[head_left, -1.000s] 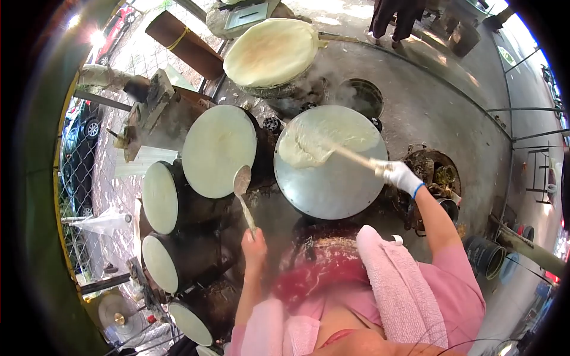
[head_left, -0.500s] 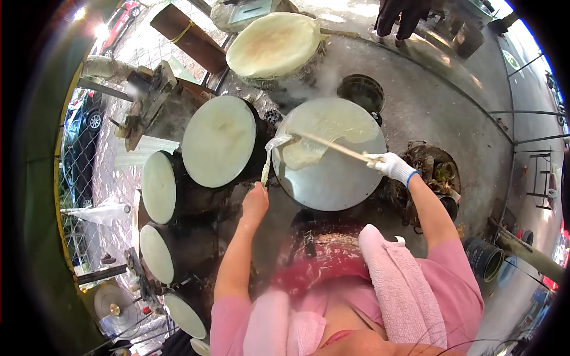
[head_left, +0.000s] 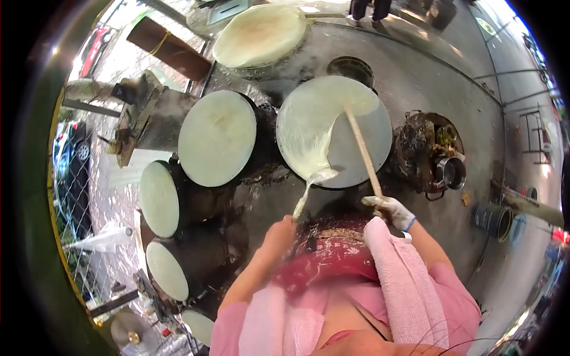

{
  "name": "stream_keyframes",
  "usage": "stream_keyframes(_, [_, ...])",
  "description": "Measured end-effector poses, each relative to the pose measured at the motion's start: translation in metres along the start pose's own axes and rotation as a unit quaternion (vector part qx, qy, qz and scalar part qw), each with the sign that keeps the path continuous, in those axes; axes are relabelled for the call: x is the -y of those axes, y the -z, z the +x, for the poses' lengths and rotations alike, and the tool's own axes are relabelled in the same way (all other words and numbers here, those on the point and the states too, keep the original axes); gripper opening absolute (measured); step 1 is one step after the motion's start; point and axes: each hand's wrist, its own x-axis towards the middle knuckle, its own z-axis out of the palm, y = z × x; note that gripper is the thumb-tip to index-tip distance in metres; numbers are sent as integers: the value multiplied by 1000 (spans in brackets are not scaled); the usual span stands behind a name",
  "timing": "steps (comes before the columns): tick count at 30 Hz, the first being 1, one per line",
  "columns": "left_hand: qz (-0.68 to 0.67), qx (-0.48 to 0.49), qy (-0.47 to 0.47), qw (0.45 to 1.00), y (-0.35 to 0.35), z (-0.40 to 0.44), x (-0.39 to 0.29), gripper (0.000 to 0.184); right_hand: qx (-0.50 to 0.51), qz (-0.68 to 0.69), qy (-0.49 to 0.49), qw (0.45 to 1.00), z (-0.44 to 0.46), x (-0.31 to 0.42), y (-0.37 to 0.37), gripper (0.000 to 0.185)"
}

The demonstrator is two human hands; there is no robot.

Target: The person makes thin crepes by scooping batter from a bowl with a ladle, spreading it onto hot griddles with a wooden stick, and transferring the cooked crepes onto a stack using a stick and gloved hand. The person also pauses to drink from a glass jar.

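My bare left hand point(head_left: 279, 237) is closed round the batter-coated handle of a ladle point(head_left: 320, 176), whose bowl hangs over the near edge of a round griddle point(head_left: 350, 169). My right hand point(head_left: 390, 211), in a white glove with a blue cuff, grips a long wooden spreader stick point(head_left: 361, 145). The stick's far end lies in pale wet batter point(head_left: 309, 113), so the shape of its tip is hidden. Batter covers the left and far parts of the plate and runs down toward the ladle; the near right part is bare metal.
Another batter-covered griddle point(head_left: 217, 139) stands to the left, with smaller-looking ones point(head_left: 159, 199) curving toward me. A stack of thin pancakes point(head_left: 261, 37) lies at the far side. A dark bucket point(head_left: 351, 70) stands behind the griddle; a metal pot point(head_left: 451, 173) sits at right. Someone's legs point(head_left: 368, 9) show at the top.
The ladle has moved from the griddle's left edge to its near edge. My right hand has drawn closer to my body, turning the stick steeper. Batter now covers more of the plate.
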Motion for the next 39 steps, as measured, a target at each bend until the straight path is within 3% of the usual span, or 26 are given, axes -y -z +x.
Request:
stream_keyframes(1, [-56, 8, -12, 998, 19, 1, -9, 18, -5, -6, -7, 1000, 11, -6, -28, 33])
stream_keyframes(2, [-179, -9, 44, 983, 42, -4, -29, 15, -10, -11, -16, 1000, 24, -8, -61, 29])
stream_keyframes(4, [-209, -135, -20, 968, 46, -3, 4, 13, -59, -56, 23, 996, 49, -14, -140, 26])
stream_keyframes(6, [-228, -197, -33, 953, 70, -8, 25, 13, -109, -87, 21, 990, 100, -38, -186, 38])
stream_keyframes(8, [-235, -199, -24, 951, 89, -16, 52, 13, -208, -286, 136, 925, 183, -92, -183, 47])
stream_keyframes(9, [-234, -206, -39, 949, 93, -20, 66, 12, -273, -316, 153, 896, 187, -101, -184, 44])
stream_keyframes(11, [-216, -237, -94, 942, 94, -31, 91, 12, -395, -371, 184, 820, 192, -113, -187, 40])
stream_keyframes(14, [-242, -190, -12, 951, 89, -51, 116, 13, -469, -314, 186, 804, 171, -128, -146, 40])
stream_keyframes(18, [-268, -194, -18, 944, 76, -66, 122, 16, -427, -58, 145, 891, 116, -97, -154, 30])
stream_keyframes(20, [-324, -177, 34, 929, 63, -67, 126, 16, -379, -46, 154, 911, 104, -92, -176, 31])
stream_keyframes(21, [-340, -180, 43, 922, 60, -66, 120, 16, -364, -175, 143, 904, 103, -96, -174, 33])
stream_keyframes(22, [-355, -183, 52, 915, 57, -66, 114, 17, -357, -407, 169, 824, 104, -105, -166, 41])
stream_keyframes(24, [-377, -184, 72, 905, 55, -63, 96, 17, -411, -522, 107, 740, 90, -99, -153, 47])
stream_keyframes(27, [-378, -189, 77, 903, 43, -63, 73, 17, -463, -469, 126, 741, 72, -70, -102, 50])
stream_keyframes(28, [-374, -191, 71, 905, 38, -60, 65, 17, -472, -479, 188, 716, 70, -61, -86, 49])
stream_keyframes(30, [-389, -189, 74, 899, 28, -59, 48, 16, -389, -324, 104, 856, 49, -29, -79, 47])
stream_keyframes(32, [-402, -189, 84, 892, 21, -61, 29, 16, -344, -254, 85, 900, 28, -24, -98, 42])
stream_keyframes(34, [-418, -190, 100, 883, 15, -63, 6, 16, -284, -528, 170, 782, 33, -55, -74, 39])
stream_keyframes(35, [-402, -200, 102, 888, 12, -65, -3, 16, -278, -579, 92, 761, 24, -58, -67, 38])
stream_keyframes(39, [-387, -218, 121, 888, 0, -69, -34, 16, -383, -548, 154, 727, 24, -25, -1, 37])
